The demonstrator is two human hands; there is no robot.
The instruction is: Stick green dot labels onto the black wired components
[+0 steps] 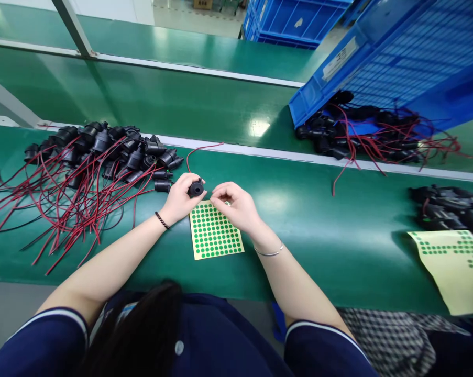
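Note:
My left hand (182,198) is closed around a black cylindrical part (196,188), its round end with a central hole turned toward me. A thin red wire (193,152) runs from behind that hand onto the bench. Just to the right, my right hand (236,207) has thumb and forefinger pinched together above the top edge of a sticker sheet (216,233). Whatever lies between those fingertips is too small to make out. The sheet is pale yellow with rows of green round dots, and my right hand covers its upper right corner.
A heap of black parts (102,144) with long red and black wires spreads over the left of the green bench (318,235). At the back right, a tipped blue crate (338,63) has more wired parts (338,131). A partly used sticker sheet (452,277) lies far right, beside black parts (448,207).

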